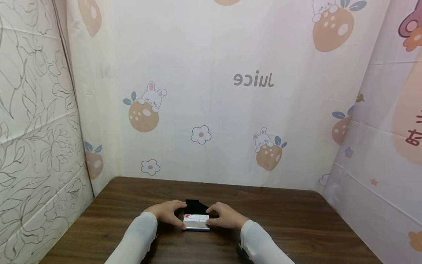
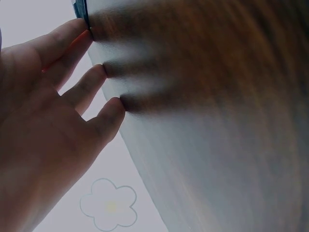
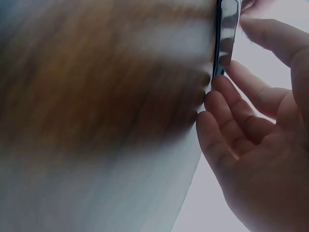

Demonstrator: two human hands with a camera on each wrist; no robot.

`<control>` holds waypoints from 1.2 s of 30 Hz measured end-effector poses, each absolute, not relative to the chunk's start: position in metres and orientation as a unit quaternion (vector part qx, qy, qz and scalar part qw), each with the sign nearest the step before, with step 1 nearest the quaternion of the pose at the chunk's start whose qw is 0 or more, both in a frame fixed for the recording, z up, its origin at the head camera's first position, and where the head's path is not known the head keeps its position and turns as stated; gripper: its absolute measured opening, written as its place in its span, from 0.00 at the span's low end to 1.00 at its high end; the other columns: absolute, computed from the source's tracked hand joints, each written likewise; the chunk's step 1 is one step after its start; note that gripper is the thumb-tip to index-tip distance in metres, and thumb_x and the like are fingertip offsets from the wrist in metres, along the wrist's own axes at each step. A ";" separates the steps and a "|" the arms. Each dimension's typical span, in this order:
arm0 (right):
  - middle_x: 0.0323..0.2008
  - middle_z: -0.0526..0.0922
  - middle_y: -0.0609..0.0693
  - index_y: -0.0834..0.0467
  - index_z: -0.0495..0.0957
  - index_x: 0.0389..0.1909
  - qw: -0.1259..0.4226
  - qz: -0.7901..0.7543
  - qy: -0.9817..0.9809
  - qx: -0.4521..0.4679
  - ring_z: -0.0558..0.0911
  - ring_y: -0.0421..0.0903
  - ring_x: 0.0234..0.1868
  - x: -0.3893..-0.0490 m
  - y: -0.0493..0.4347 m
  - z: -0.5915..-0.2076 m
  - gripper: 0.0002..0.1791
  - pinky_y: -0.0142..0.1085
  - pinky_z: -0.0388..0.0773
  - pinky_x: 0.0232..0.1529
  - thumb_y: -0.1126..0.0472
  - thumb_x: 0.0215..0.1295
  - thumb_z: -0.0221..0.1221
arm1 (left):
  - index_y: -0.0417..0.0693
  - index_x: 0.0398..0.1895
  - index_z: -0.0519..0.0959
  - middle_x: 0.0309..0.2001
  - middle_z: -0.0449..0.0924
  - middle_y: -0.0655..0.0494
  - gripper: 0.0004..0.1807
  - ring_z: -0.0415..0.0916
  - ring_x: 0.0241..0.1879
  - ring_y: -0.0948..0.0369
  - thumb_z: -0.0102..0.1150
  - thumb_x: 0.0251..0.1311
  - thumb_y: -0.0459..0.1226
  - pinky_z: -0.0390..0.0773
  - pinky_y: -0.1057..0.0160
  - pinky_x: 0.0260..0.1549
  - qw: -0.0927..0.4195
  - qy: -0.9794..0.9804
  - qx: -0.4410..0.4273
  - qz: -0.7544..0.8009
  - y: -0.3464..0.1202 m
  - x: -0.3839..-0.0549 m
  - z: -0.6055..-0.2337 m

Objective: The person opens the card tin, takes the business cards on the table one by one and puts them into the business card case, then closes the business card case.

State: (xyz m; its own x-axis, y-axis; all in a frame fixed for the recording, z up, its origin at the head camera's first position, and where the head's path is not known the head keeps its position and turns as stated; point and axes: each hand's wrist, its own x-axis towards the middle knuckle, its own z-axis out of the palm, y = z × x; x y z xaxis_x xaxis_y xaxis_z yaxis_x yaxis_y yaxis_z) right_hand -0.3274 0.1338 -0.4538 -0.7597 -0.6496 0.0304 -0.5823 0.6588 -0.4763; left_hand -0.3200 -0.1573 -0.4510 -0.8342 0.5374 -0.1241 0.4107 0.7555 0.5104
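Observation:
A silver card case (image 1: 196,226) lies on the brown table, a printed white card (image 1: 197,217) showing on its upper part. A flat black piece (image 1: 193,207) extends beyond the card's far edge. My left hand (image 1: 167,212) holds the left side, thumb at the near corner and forefinger by the black piece. On the right, my right hand (image 1: 227,215) grips the other side between thumb and forefinger. The right wrist view shows the shiny edge of the case (image 3: 229,31) between them. In both wrist views, the other fingertips rest on the table.
The dark wood-grain table (image 1: 280,227) stretches around both hands. A pale curtain (image 1: 204,102) printed with rabbits, fruit and flowers hangs behind it, with more patterned cloth (image 1: 39,110) on the left and right.

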 end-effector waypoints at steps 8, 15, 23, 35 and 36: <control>0.49 0.77 0.45 0.57 0.81 0.55 0.090 -0.241 0.906 -0.336 0.76 0.42 0.51 -0.327 0.143 -0.453 0.30 0.43 0.76 0.55 0.42 0.58 0.70 | 0.46 0.71 0.69 0.71 0.65 0.47 0.46 0.61 0.70 0.47 0.73 0.49 0.54 0.63 0.42 0.64 0.131 0.926 0.260 0.239 -0.158 -0.321 -0.452; 0.48 0.76 0.44 0.56 0.81 0.54 0.090 -0.237 0.904 -0.344 0.74 0.40 0.50 -0.325 0.143 -0.451 0.32 0.41 0.74 0.55 0.42 0.54 0.73 | 0.46 0.70 0.70 0.70 0.66 0.48 0.46 0.62 0.70 0.47 0.73 0.49 0.54 0.64 0.42 0.64 0.125 0.927 0.258 0.243 -0.157 -0.321 -0.451; 0.49 0.75 0.45 0.55 0.80 0.54 0.092 -0.240 0.905 -0.338 0.74 0.42 0.50 -0.321 0.142 -0.452 0.30 0.42 0.73 0.56 0.43 0.55 0.73 | 0.42 0.64 0.76 0.59 0.77 0.47 0.34 0.73 0.60 0.47 0.68 0.57 0.49 0.72 0.43 0.57 0.074 0.924 0.253 0.275 -0.157 -0.323 -0.451; 0.49 0.75 0.45 0.55 0.80 0.54 0.094 -0.234 0.909 -0.331 0.73 0.42 0.51 -0.320 0.141 -0.452 0.30 0.43 0.73 0.57 0.43 0.55 0.73 | 0.37 0.55 0.79 0.48 0.81 0.48 0.21 0.78 0.50 0.50 0.65 0.61 0.38 0.76 0.45 0.52 -0.009 0.926 0.269 0.264 -0.156 -0.345 -0.458; 0.49 0.75 0.46 0.55 0.80 0.54 0.094 -0.233 0.909 -0.332 0.73 0.42 0.51 -0.320 0.141 -0.452 0.30 0.43 0.73 0.57 0.43 0.55 0.73 | 0.38 0.55 0.80 0.48 0.81 0.48 0.20 0.78 0.50 0.50 0.65 0.61 0.38 0.76 0.46 0.52 -0.010 0.928 0.265 0.260 -0.156 -0.347 -0.458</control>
State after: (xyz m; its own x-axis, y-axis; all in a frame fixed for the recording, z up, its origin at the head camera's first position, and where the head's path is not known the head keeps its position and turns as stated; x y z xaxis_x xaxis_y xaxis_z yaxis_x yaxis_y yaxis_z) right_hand -0.3198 0.1407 -0.4520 -0.7625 -0.6468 -0.0158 -0.5592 0.6712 -0.4866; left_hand -0.3470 -0.1559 -0.4582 -0.8589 0.4877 0.1563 0.4980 0.7240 0.4773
